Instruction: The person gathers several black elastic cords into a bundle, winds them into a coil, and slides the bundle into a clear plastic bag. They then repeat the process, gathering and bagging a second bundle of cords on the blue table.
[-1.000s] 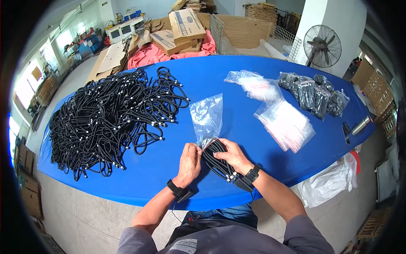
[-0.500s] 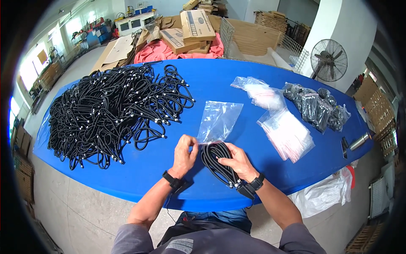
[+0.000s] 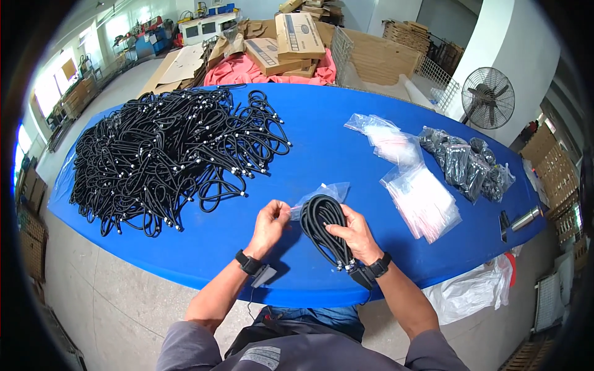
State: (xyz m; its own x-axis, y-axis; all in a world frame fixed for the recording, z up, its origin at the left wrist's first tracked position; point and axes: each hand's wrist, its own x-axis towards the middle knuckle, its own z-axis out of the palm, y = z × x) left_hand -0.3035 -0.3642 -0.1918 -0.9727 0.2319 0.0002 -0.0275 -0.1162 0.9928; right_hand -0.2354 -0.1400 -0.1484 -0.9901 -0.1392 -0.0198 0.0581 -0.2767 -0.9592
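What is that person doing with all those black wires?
A person stands at a blue table. The right hand holds a coiled bundle of black cable, and the left hand pinches a small clear bag at the bundle's top end. A big heap of loose cables lies to the left. Empty bags and bagged cables lie to the right.

I cannot see most of the clear bag [image 3: 322, 193] behind the coiled black cable [image 3: 327, 232]; my right hand [image 3: 357, 235] covers part of that coil.
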